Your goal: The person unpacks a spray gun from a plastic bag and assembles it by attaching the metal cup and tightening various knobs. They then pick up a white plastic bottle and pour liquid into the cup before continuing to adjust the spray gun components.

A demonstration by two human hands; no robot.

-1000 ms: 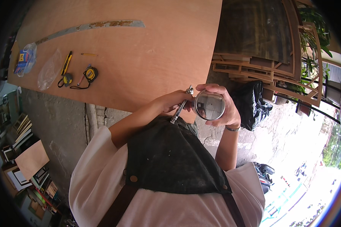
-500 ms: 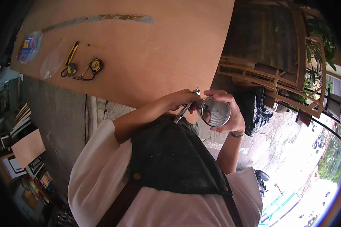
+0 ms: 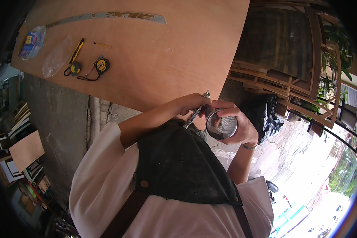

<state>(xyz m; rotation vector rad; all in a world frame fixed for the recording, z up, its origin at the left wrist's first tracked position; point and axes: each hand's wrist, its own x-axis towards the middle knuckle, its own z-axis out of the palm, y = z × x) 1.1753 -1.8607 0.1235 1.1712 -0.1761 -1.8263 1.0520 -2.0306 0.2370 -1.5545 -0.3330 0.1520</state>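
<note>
Both hands (image 3: 191,103) (image 3: 243,129) grip perhaps a spray gun (image 3: 221,124) beside a wood panel (image 3: 158,63) near cracked concrete (image 3: 67,115)

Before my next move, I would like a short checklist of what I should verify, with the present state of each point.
1. Left hand holding the metal tool: ok, it grips the upper part.
2. Right hand supporting the round metal container: ok, fingers curve around its side.
3. Container firmly joined to the tool: cannot tell, the hands cover that place.
4. Container full or not: cannot tell, its inside does not show.
5. Yellow-and-black cutter away from both hands: ok, it lies apart on the board.
6. Board free of loose things: not ok, the larger tape measure and pencil lie there.
</note>
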